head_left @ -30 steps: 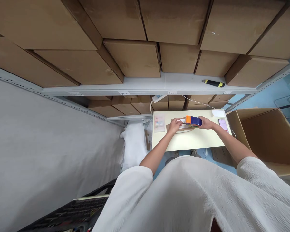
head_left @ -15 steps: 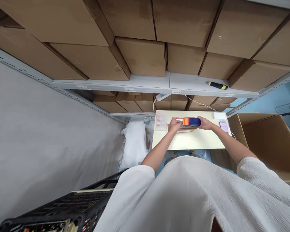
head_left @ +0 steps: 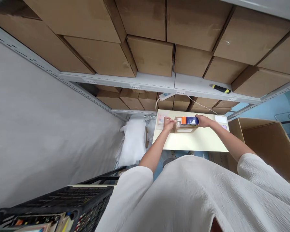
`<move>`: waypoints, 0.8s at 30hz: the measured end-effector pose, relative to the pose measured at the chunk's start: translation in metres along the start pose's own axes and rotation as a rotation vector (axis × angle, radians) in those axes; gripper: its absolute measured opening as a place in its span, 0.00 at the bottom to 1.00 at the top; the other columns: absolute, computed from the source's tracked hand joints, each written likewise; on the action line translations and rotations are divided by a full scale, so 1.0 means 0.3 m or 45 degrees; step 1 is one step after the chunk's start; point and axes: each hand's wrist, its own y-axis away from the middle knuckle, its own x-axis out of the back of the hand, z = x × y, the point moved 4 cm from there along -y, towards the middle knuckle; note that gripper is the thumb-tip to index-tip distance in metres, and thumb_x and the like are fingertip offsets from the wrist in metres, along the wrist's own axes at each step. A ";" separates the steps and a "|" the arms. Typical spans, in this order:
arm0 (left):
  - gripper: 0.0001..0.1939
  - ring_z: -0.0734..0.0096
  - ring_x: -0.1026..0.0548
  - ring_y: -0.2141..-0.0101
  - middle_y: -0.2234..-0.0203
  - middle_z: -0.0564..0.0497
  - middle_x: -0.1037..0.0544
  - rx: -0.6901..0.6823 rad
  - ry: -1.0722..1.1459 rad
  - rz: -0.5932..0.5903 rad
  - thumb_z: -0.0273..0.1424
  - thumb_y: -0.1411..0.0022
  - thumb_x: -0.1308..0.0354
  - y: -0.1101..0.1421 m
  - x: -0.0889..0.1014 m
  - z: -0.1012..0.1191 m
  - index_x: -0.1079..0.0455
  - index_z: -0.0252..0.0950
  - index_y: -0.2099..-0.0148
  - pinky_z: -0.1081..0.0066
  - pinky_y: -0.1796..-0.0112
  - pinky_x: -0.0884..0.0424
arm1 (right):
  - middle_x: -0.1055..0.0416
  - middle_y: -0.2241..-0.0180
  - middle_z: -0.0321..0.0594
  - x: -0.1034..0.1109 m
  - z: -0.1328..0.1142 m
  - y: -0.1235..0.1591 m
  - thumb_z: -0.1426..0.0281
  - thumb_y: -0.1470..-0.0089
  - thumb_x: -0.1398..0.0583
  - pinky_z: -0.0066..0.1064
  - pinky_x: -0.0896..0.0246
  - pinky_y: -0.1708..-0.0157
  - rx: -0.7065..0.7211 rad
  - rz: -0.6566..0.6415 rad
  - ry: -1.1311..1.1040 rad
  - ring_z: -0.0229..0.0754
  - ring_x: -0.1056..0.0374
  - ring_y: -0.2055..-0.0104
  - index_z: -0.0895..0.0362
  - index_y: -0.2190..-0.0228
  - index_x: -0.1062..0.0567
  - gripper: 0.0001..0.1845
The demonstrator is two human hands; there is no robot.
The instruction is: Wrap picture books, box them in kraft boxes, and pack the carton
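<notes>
The box (head_left: 186, 126) lies on the counter (head_left: 188, 141), a white label on the side toward 6 o'clock. Over its top is the blue and orange dispenser (head_left: 189, 120), orange end toward 9 o'clock; whether it touches the box, I cannot tell. The right hand (head_left: 202, 120) has its grip clamped on the dispenser's blue end, at 3 o'clock. The left hand (head_left: 168, 123) is at the box's 9 o'clock end, fingers bent; something shiny shows between it and the dispenser, too small to tell whether its grip is closed on it.

Just past the left hand, toward 9 o'clock, lies a clear packet (head_left: 160, 118). At 3 o'clock are a white slip (head_left: 220, 119) and a phone (head_left: 224, 127), partly hidden by the right arm.

Farther out, an open carton (head_left: 263, 141) stands between 3 and 4 o'clock, a black crate (head_left: 91, 199) at 8. A shelf (head_left: 157, 80) crosses at 12, bearing 2 rows of cartons (head_left: 149, 56), with a cutter (head_left: 220, 89) toward 1.
</notes>
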 end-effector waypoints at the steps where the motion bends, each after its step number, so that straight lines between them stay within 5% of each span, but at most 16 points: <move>1: 0.28 0.69 0.20 0.67 0.74 0.61 0.24 0.005 0.002 0.012 0.18 0.50 0.31 -0.005 0.006 0.001 0.43 0.45 0.57 0.71 0.60 0.27 | 0.19 0.54 0.47 0.001 -0.006 -0.009 0.67 0.51 0.27 0.34 0.37 0.62 0.006 -0.002 0.004 0.52 0.25 0.56 0.52 0.54 0.26 0.24; 9: 0.23 0.73 0.23 0.71 0.75 0.64 0.26 -0.017 -0.021 0.094 0.19 0.47 0.33 -0.007 0.016 -0.037 0.41 0.45 0.57 0.72 0.61 0.27 | 0.18 0.54 0.47 -0.024 -0.039 -0.081 0.57 0.49 0.26 0.34 0.37 0.64 -0.049 -0.049 0.029 0.53 0.24 0.57 0.51 0.53 0.26 0.26; 16: 0.22 0.66 0.20 0.63 0.72 0.59 0.26 -0.074 0.015 0.001 0.20 0.49 0.37 -0.013 0.000 -0.049 0.41 0.45 0.57 0.67 0.52 0.25 | 0.18 0.59 0.44 -0.018 -0.040 -0.098 0.54 0.51 0.23 0.34 0.38 0.65 -0.034 -0.063 -0.015 0.51 0.24 0.61 0.50 0.57 0.27 0.27; 24: 0.21 0.67 0.17 0.60 0.70 0.61 0.29 -0.140 0.119 -0.140 0.19 0.39 0.37 -0.011 -0.033 -0.066 0.43 0.45 0.55 0.64 0.46 0.27 | 0.17 0.57 0.44 -0.023 -0.022 -0.070 0.55 0.47 0.25 0.32 0.37 0.67 -0.060 -0.100 0.059 0.50 0.22 0.59 0.51 0.56 0.28 0.25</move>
